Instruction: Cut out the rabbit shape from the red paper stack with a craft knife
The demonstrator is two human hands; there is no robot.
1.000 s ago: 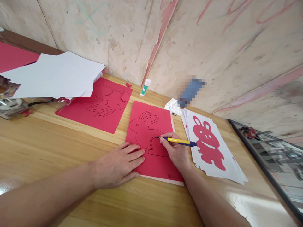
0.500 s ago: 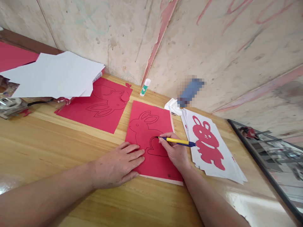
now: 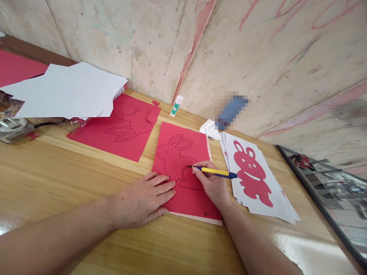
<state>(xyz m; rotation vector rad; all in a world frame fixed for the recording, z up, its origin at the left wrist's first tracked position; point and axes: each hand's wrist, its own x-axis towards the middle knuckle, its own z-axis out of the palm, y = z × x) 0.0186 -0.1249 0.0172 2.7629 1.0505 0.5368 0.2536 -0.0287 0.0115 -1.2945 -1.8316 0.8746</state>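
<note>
A yellow and dark blue pen [image 3: 216,172] is pinched in my right hand [image 3: 214,187], its tip touching the curved line of a rabbit's haunch. That rabbit outline is drawn in black on a red sheet of paper [image 3: 174,166], with white paper showing at its edges underneath. My left hand [image 3: 146,200] lies flat with fingers slightly spread, the fingertips resting on the sheet's left edge. Left of it lies a second red sheet [image 3: 123,147] with another rabbit outline, partly covered by white paper.
White sheets [image 3: 67,93] overlap at the left beside a clear plastic device [image 3: 13,128]. A glue stick [image 3: 176,106] stands by the wall. A white tissue-like item [image 3: 210,129] lies before a blurred blue object [image 3: 231,110]. At right, a red rabbit cutout [image 3: 252,173] rests on white sheets.
</note>
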